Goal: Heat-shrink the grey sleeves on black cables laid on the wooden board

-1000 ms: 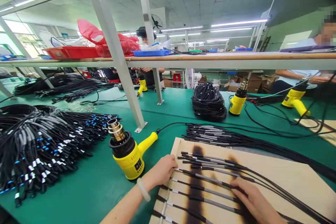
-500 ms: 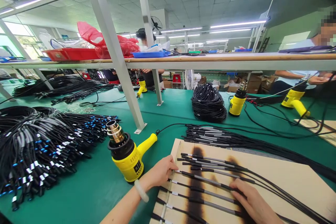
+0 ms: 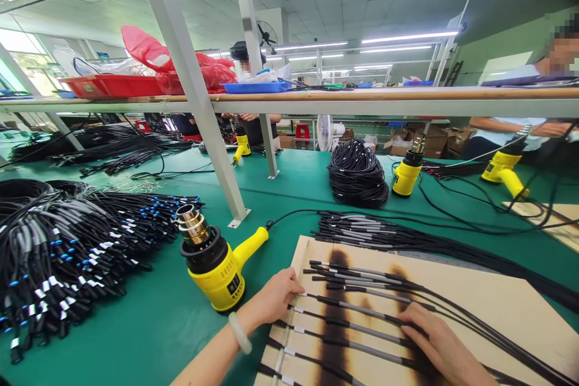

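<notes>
My left hand (image 3: 279,294) is pinched on the white-labelled end of a black cable (image 3: 373,313) at the left edge of a scorched wooden board (image 3: 493,295). Farther along the same cable, past its grey sleeve, the fingers of my right hand (image 3: 436,338) are closed round it. Several similar cables (image 3: 362,330) lie side by side below, their ends at a strip along the board's left edge. Above the held one, a few more cables (image 3: 371,278) rest loosely together. A yellow heat gun (image 3: 219,280) stands nozzle up left of my left hand.
A large cable bundle (image 3: 54,253) with blue and white marks covers the left of the green table (image 3: 149,319). More cables (image 3: 357,228) lie behind the board, near a coiled bundle (image 3: 357,172). A metal post (image 3: 194,90) rises to the shelf. Co-workers are across the table.
The whole view has shifted slightly, with most things a little farther left. Both hands keep their hold on the cable, almost unmoved on the board.
</notes>
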Demonstrator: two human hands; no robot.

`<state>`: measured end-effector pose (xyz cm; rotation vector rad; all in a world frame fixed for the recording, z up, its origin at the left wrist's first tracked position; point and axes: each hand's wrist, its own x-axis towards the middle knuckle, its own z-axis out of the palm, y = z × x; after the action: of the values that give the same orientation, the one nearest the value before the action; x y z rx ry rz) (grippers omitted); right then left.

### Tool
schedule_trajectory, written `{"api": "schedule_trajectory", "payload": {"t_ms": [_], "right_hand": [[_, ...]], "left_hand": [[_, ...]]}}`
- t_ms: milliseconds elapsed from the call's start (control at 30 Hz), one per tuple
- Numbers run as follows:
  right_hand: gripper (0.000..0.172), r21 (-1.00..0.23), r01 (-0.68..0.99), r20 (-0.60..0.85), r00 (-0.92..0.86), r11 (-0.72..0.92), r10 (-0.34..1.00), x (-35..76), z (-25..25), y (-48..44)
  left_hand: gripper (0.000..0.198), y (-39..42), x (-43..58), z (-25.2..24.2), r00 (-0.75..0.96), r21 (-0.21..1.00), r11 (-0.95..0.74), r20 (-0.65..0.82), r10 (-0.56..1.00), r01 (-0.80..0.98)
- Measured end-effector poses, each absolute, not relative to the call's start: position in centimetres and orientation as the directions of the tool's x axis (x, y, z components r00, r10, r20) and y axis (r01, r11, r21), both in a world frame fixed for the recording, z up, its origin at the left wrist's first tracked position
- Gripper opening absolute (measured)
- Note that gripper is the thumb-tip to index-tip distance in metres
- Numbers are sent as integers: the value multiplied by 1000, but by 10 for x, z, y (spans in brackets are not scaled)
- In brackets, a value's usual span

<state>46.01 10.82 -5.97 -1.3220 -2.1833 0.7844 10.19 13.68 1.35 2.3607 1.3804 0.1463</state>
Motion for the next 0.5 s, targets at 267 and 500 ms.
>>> {"api": "schedule_trajectory", "payload": {"t_ms": [267, 500], "right_hand": [[21, -671, 643, 68, -443, 370, 894, 477, -55, 107], [13, -665, 654, 24, -466, 362, 885, 480, -52, 108]], "left_hand": [[33, 137, 102, 11, 488, 377, -427, -80, 869, 822], [34, 137, 104, 14, 480, 357, -422, -89, 873, 833]]}}
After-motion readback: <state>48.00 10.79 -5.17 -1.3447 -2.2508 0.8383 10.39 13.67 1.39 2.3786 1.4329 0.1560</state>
